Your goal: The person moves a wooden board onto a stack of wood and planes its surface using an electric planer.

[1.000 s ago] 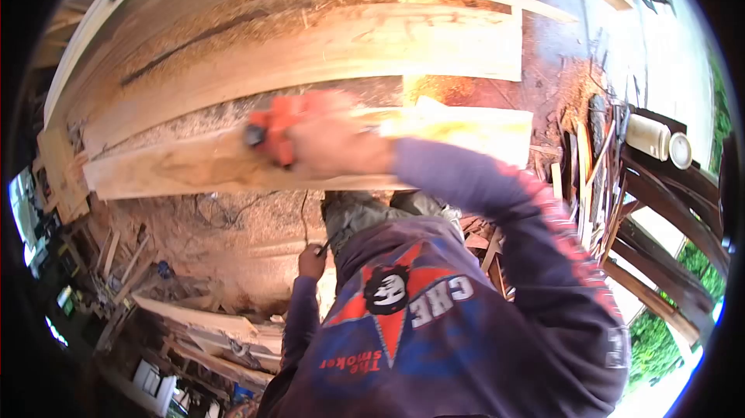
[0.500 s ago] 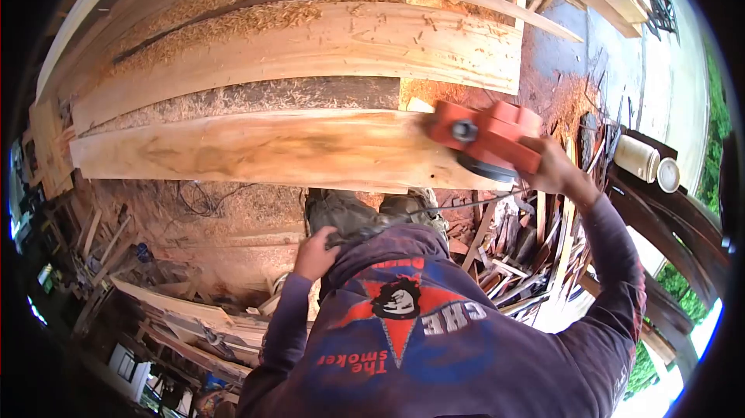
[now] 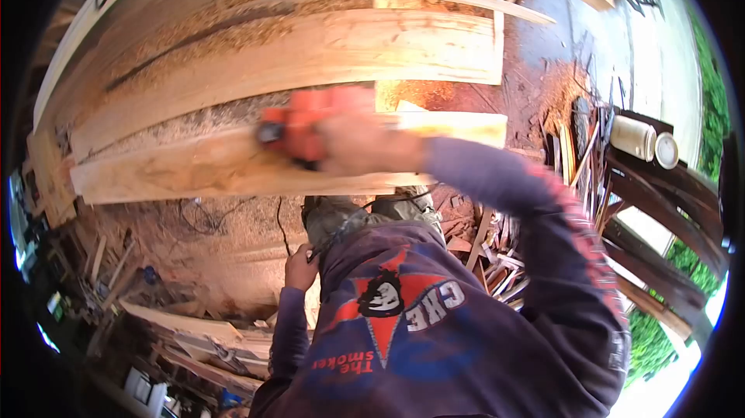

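My right hand (image 3: 369,146) is wrapped round the handle of a red electric planer (image 3: 299,123), both smeared by motion. The planer rests over the left-middle part of a long pale board (image 3: 155,173), and its underside is hidden. Down by my hip, my left hand (image 3: 301,268) is closed around a dark power cord (image 3: 283,232). The cord loops down to that hand, and a dark stretch also runs across my waist toward the right.
Beyond the board lies another wide plank (image 3: 310,49) with shavings around it. Offcuts (image 3: 497,251) are heaped at the right, near a white plastic container (image 3: 632,137). More scrap wood (image 3: 186,321) lies at lower left.
My right hand has swept the planer leftward along the board from near its right end. My left hand has dropped slightly down and left, and the cord now hangs in a loop beside it.
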The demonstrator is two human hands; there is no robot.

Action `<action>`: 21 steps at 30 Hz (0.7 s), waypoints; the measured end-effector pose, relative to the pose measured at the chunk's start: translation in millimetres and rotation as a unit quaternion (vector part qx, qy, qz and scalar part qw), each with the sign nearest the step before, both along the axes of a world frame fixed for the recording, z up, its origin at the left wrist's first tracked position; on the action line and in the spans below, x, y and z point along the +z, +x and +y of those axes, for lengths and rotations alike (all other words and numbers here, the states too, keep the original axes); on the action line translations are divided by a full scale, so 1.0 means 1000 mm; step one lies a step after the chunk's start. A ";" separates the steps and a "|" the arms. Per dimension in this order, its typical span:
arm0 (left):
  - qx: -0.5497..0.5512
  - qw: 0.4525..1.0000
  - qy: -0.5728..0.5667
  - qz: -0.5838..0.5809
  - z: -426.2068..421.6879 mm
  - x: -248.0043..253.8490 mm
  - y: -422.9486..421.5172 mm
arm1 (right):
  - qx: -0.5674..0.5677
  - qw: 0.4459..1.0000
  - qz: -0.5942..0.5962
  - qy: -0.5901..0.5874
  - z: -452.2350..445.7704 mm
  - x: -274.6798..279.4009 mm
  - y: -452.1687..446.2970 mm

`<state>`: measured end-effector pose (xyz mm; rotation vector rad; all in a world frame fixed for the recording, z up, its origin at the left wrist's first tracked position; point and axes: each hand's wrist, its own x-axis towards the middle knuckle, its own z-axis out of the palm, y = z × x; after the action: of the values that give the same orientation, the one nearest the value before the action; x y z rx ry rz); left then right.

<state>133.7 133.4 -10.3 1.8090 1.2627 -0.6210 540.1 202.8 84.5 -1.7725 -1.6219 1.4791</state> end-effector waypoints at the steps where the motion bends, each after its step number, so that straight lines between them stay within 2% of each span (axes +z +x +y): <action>1: -0.022 1.000 0.013 -0.019 -0.006 -0.017 -0.017 | -0.011 0.999 -0.009 0.029 0.018 0.001 -0.020; 2: -0.010 1.000 -0.008 0.008 -0.005 -0.012 -0.016 | -0.086 0.987 0.044 0.132 0.028 -0.010 -0.042; 3: 0.005 0.999 -0.026 0.035 -0.002 -0.008 -0.013 | -0.089 0.990 0.021 0.105 0.038 0.009 -0.051; 4: 0.009 0.999 -0.027 0.029 -0.001 -0.004 -0.017 | -0.052 0.995 -0.018 0.079 0.049 0.002 -0.064; 7: 0.013 0.998 0.004 0.064 -0.004 -0.007 -0.046 | -0.109 0.986 -0.021 0.124 0.023 -0.016 -0.059; 9: 0.046 0.995 -0.006 0.088 -0.010 -0.012 -0.057 | -0.101 0.987 0.022 0.126 -0.026 -0.014 -0.022; 10: 0.048 0.995 -0.001 0.082 -0.014 -0.015 -0.062 | -0.133 0.981 0.027 0.141 -0.054 -0.004 0.001; 11: 0.054 0.995 0.006 0.078 -0.017 -0.016 -0.067 | -0.095 0.995 -0.028 0.023 -0.080 0.000 0.021; 12: 0.042 0.997 0.010 0.058 -0.018 -0.017 -0.063 | -0.103 0.993 -0.046 0.042 -0.109 0.007 0.041; 15: 0.060 0.998 0.019 0.009 -0.019 -0.011 -0.024 | -0.157 0.985 -0.061 -0.034 -0.193 0.022 0.089; 16: 0.062 0.998 0.003 -0.003 -0.013 0.003 0.000 | -0.153 0.984 -0.089 -0.008 -0.203 0.038 0.097; 17: 0.097 0.992 -0.012 -0.081 -0.015 0.007 0.014 | -0.132 0.986 -0.101 0.019 -0.225 0.033 0.107; 18: 0.057 0.994 0.009 -0.096 -0.017 0.005 0.022 | -0.115 0.989 -0.096 0.009 -0.246 0.029 0.117; 21: 0.088 0.993 -0.008 -0.079 -0.023 0.012 0.037 | -0.063 0.992 -0.106 -0.027 -0.250 0.035 0.118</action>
<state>170.6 110.4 2.1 1.6768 1.2890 -0.3817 657.7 -47.2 120.0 -2.0812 -1.5452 1.3289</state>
